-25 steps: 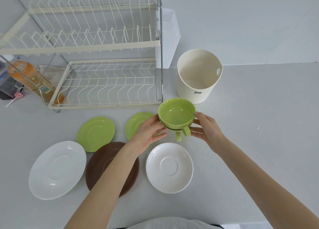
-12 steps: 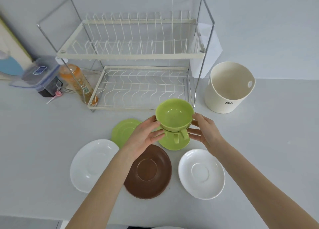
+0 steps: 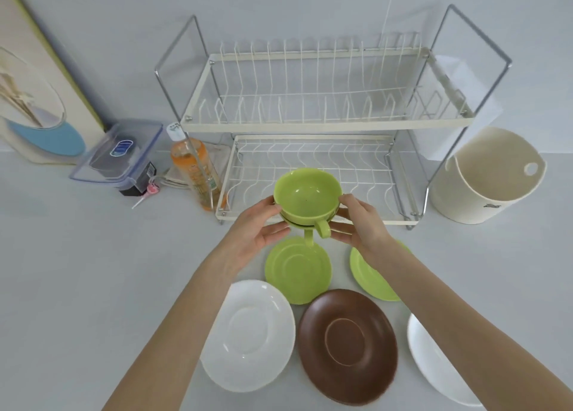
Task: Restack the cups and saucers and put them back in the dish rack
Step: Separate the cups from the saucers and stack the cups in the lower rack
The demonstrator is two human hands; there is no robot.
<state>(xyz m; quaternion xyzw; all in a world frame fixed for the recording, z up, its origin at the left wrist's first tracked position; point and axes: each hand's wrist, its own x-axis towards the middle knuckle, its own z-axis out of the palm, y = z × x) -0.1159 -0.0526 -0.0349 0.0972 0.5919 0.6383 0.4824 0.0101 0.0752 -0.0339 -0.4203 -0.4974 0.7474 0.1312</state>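
Left hand (image 3: 259,224) and right hand (image 3: 359,223) are gripping nested green cups (image 3: 307,198) from either side, above the surface; risk: cups slipping apart, handles snagging the dish rack (image 3: 313,175) wires.

green cups (image 3: 307,197): two nested, upright, held above counter | saucers: two green (image 3: 298,269), two white (image 3: 248,323), one brown (image 3: 348,345), flat

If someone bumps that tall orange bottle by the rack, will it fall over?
Probably, fairly easily. The orange bottle is tall and narrow, so it looks tippy. It stands close against the dish rack, which might catch it on that side. Being round, it would likely roll once down.
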